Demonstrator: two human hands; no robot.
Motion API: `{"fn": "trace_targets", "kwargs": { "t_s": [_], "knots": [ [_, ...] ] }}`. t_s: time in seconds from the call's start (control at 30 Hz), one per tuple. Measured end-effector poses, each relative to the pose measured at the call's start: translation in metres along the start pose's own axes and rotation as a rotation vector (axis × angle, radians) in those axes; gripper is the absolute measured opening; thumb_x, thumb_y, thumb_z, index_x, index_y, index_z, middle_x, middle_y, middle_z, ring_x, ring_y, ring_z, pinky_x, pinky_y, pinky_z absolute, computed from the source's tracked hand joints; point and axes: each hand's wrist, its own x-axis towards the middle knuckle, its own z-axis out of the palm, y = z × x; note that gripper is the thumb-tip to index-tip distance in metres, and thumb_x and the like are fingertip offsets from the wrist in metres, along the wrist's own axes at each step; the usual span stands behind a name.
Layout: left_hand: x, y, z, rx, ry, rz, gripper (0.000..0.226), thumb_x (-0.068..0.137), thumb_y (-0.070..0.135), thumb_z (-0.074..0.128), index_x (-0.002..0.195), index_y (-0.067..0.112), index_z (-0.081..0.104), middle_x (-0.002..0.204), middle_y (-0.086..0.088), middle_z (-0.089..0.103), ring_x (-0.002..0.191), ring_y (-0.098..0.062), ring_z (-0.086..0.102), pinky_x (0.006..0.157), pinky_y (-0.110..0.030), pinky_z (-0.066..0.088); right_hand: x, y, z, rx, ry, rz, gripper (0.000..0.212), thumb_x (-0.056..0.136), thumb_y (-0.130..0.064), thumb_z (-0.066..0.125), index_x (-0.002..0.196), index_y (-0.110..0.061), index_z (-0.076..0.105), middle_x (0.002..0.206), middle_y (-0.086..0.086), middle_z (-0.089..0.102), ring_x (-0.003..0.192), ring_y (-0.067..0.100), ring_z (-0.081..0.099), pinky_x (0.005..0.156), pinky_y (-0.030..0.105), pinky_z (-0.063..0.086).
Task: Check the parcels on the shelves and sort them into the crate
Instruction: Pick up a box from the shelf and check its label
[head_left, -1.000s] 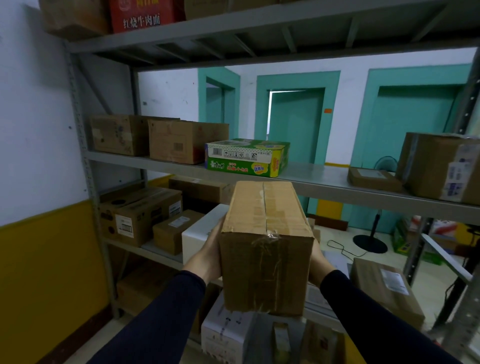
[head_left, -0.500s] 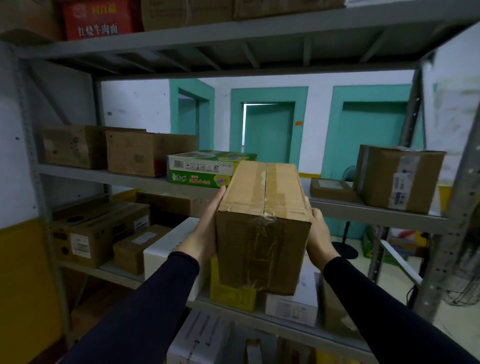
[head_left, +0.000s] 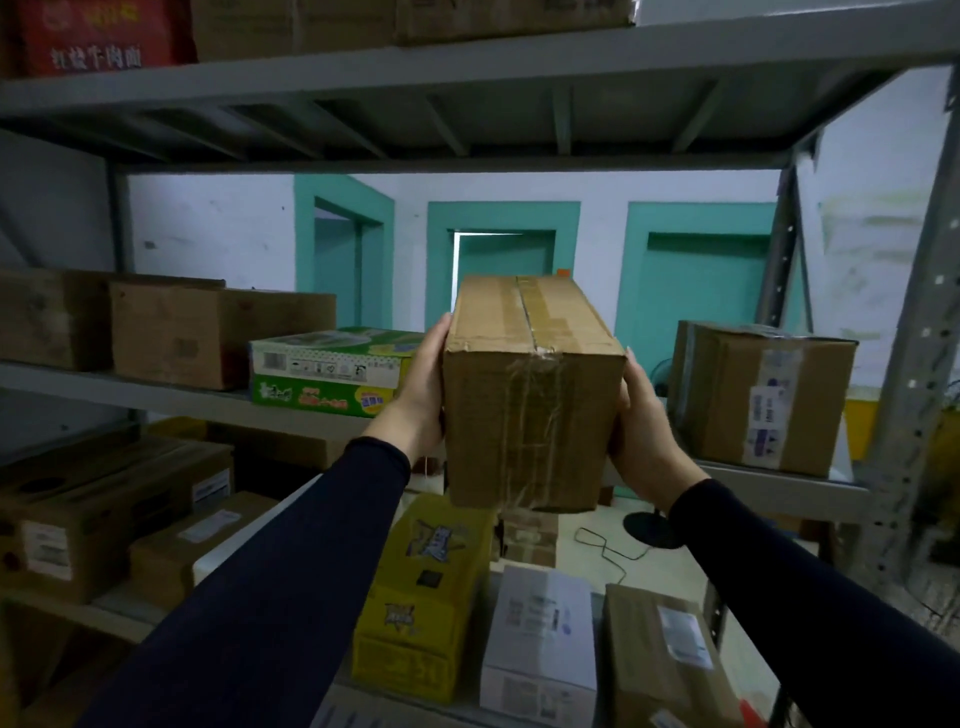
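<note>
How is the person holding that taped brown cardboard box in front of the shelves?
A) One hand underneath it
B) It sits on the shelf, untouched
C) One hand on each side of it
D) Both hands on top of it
C: the left hand presses the left side of the taped cardboard box and the right hand grips its right side, holding it in the air.
</note>
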Motion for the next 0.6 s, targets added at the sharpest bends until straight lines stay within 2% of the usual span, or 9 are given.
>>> {"fn": "trace_targets", "kwargs": {
  "t_s": [0.1,0.2,0.3,0.37,0.47,0.53,0.6],
  "knots": [
    [0.037,-0.004,-0.004,-0.034,-0.068,-0.018,0.062,0.100,0.062,0.030,0.102,0.016,0.072,0.089,-0.009,0.073,0.086,-0.026,0.069,0.082,-0.037,0.053,0.033,0.003,0.006,0.011,0.030,-0.017,0.059,0.106,-0.058,0.021,0.112,-0.026,0.071,0.100,0.004,0.078,0.094,0.021,0.074,0.081,0.038,0.057],
    [0.079,-0.014,-0.021,-0.057,-0.138,-0.029,0.070,0.096,0.068,0.033,0.115,0.010,0.069,0.095,-0.011,0.074,0.089,-0.027,0.071,0.080,-0.039,0.056,0.069,0.015,0.013,0.019,0.131,0.008,0.065,0.103,-0.064,0.022,0.111,-0.022,0.071,0.099,0.008,0.076,0.095,0.026,0.073,0.083,0.043,0.058],
    [0.126,-0.025,-0.043,-0.079,-0.169,-0.054,0.066,0.095,0.067,0.037,0.109,0.011,0.070,0.090,-0.009,0.074,0.083,-0.024,0.072,0.071,-0.036,0.060,0.108,0.034,0.023,0.034,0.194,0.056,0.069,0.102,-0.066,0.021,0.099,-0.023,0.075,0.091,0.008,0.077,0.091,0.026,0.073,0.085,0.044,0.058],
    [0.151,-0.031,-0.051,-0.080,-0.188,-0.079,0.066,0.096,0.067,0.035,0.103,0.013,0.071,0.086,-0.008,0.075,0.080,-0.022,0.073,0.066,-0.034,0.060,0.125,0.040,0.027,0.043,0.220,0.105,0.071,0.102,-0.068,0.021,0.093,-0.025,0.078,0.094,0.010,0.078,0.094,0.029,0.074,0.088,0.046,0.057],
    [0.185,-0.041,-0.058,-0.083,-0.203,-0.099,0.067,0.096,0.068,0.031,0.095,0.015,0.071,0.082,-0.007,0.075,0.078,-0.022,0.073,0.062,-0.032,0.060,0.152,0.050,0.029,0.061,0.303,0.145,0.071,0.099,-0.072,0.023,0.101,-0.028,0.079,0.106,0.013,0.077,0.104,0.032,0.073,0.094,0.052,0.055],
    [0.205,-0.047,-0.061,-0.071,-0.205,-0.097,0.066,0.096,0.069,0.032,0.097,0.016,0.072,0.087,-0.007,0.075,0.085,-0.024,0.073,0.069,-0.035,0.059,0.168,0.055,0.026,0.066,0.335,0.162,0.072,0.096,-0.076,0.025,0.113,-0.028,0.076,0.112,0.012,0.076,0.107,0.032,0.072,0.099,0.055,0.053],
    [0.222,-0.054,-0.061,-0.047,-0.198,-0.105,0.065,0.097,0.068,0.031,0.098,0.018,0.073,0.091,-0.007,0.075,0.087,-0.023,0.073,0.076,-0.036,0.055,0.180,0.060,0.023,0.032,0.375,0.163,0.072,0.096,-0.076,0.024,0.118,-0.028,0.074,0.112,0.011,0.076,0.107,0.031,0.072,0.098,0.053,0.053]
  ]
}}
